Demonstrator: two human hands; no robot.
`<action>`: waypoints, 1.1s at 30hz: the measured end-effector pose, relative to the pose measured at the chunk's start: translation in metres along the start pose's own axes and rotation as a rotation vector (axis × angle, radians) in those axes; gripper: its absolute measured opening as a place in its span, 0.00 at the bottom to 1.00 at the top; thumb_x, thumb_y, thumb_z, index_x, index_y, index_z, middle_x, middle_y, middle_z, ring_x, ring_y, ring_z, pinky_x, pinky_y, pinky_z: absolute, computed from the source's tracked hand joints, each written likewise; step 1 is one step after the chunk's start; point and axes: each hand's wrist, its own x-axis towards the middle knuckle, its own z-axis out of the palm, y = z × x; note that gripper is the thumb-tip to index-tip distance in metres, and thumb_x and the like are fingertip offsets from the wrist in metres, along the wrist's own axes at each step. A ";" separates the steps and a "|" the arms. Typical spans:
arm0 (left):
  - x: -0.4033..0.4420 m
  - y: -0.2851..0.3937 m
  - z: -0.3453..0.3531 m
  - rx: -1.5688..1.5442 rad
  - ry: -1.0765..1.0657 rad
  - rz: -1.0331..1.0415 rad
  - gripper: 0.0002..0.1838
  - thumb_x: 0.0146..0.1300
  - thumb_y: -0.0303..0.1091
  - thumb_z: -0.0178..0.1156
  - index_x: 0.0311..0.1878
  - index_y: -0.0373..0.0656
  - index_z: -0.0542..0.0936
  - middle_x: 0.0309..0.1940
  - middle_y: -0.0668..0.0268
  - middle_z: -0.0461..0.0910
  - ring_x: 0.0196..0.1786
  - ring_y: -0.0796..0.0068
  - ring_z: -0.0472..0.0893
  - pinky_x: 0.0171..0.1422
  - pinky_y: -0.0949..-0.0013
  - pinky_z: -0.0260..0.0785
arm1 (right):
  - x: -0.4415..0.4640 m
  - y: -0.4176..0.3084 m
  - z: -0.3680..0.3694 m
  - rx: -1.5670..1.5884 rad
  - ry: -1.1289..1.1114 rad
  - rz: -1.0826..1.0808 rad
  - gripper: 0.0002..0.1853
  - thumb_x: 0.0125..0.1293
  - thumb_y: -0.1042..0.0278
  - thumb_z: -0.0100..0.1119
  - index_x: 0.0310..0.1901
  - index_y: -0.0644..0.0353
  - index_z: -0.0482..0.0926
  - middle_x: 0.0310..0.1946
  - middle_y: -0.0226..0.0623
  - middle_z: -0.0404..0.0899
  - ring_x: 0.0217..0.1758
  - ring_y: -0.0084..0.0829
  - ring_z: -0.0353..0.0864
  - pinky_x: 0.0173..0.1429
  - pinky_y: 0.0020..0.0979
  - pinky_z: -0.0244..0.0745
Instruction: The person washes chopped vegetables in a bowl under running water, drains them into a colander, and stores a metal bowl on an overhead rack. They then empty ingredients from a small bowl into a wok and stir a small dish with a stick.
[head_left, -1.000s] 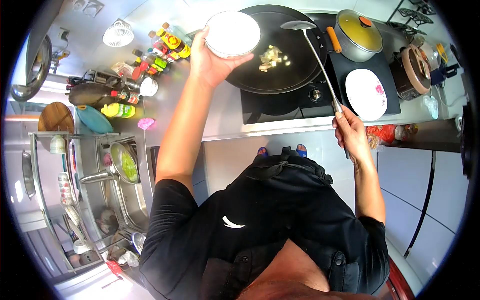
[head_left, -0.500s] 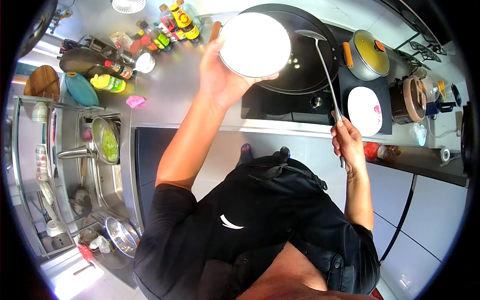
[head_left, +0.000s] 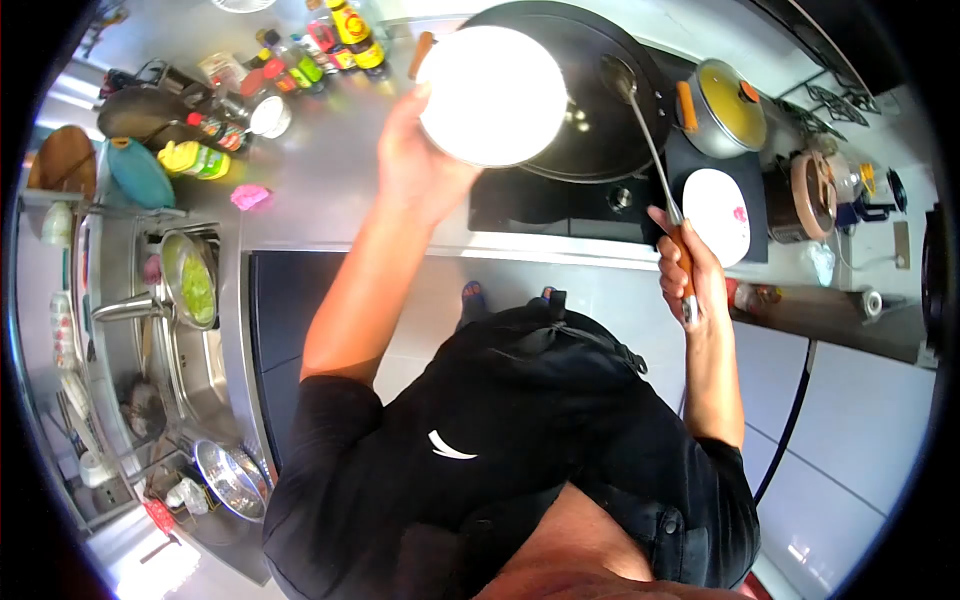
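A round white bowl or dish (head_left: 492,95), very bright, is held by my left hand (head_left: 415,150) over the left part of a wide black wok (head_left: 570,165). Whatever lies in the bowl is washed out by glare. My right hand (head_left: 692,265) is wrapped round the wooden-ended handle of a long metal ladle (head_left: 648,135). The ladle's head is over the wok's right side. The wok stands on a black induction cooktop (head_left: 545,210), and part of it is hidden behind the bowl. Below the ladle hand's right lies a white oval plate (head_left: 715,218) with a pink flower.
A lidded pot (head_left: 728,110) with orange handles stands right of the wok, a rice cooker (head_left: 800,200) beyond. Sauce bottles (head_left: 358,40) line the back left. A pink cloth (head_left: 250,197) lies near the sink (head_left: 200,370), which holds a colander of greens (head_left: 195,285).
The ladle's head has turned over and my right hand's grip has rotated with its handle. The whole view has shifted slightly; my left hand still holds the bowl over the wok.
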 end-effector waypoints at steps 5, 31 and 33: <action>-0.018 0.013 -0.030 -0.126 0.014 -0.037 0.46 0.57 0.60 0.61 0.76 0.51 0.60 0.74 0.51 0.60 0.72 0.32 0.61 0.64 0.32 0.68 | 0.012 -0.014 0.000 0.253 -0.094 0.117 0.24 0.79 0.56 0.47 0.65 0.68 0.68 0.24 0.23 0.67 0.16 0.13 0.63 0.17 0.16 0.62; -0.121 0.003 -0.118 -0.321 0.345 0.040 0.41 0.60 0.58 0.61 0.74 0.50 0.62 0.72 0.54 0.62 0.72 0.35 0.61 0.63 0.41 0.71 | 0.049 0.006 0.030 0.048 -0.129 0.241 0.24 0.77 0.60 0.47 0.66 0.71 0.66 0.23 0.22 0.67 0.17 0.14 0.66 0.16 0.17 0.62; -0.122 0.004 -0.119 -0.318 0.345 0.041 0.41 0.60 0.58 0.61 0.74 0.50 0.63 0.72 0.54 0.62 0.72 0.35 0.62 0.63 0.41 0.71 | 0.045 0.005 0.032 0.051 -0.129 0.213 0.24 0.77 0.60 0.47 0.65 0.71 0.66 0.23 0.22 0.67 0.17 0.14 0.66 0.17 0.17 0.63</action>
